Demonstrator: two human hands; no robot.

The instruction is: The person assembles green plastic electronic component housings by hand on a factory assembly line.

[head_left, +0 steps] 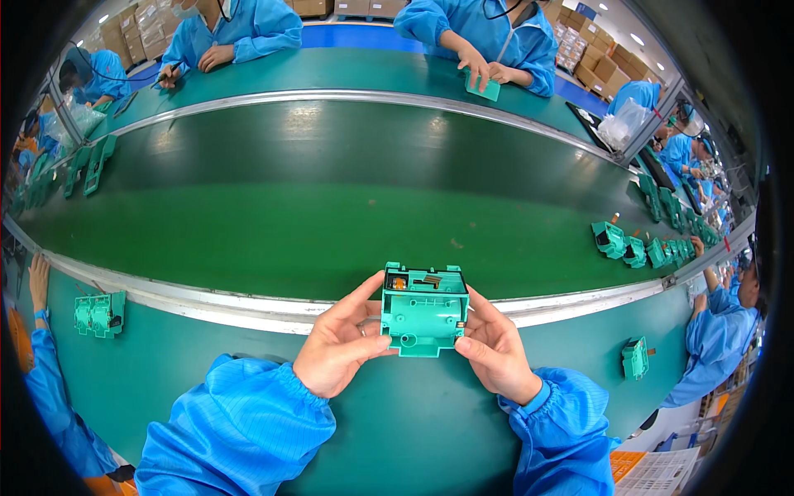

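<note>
A green plastic housing is held up between my two hands, over the near bench by the conveyor's metal rail. Its open side faces me, showing a curved bay, small round posts and a dark strip along the top with a copper-coloured part at its left. My left hand grips the left side, thumb at the lower corner and fingers behind. On the opposite side my right hand holds it the same way, thumb on the lower right corner. The fingertips behind the housing are hidden.
Similar green housings lie on the bench at left and right. More housings stand on the right of the green conveyor belt, bordered by a metal rail. Co-workers in blue sleeves sit opposite and at both sides.
</note>
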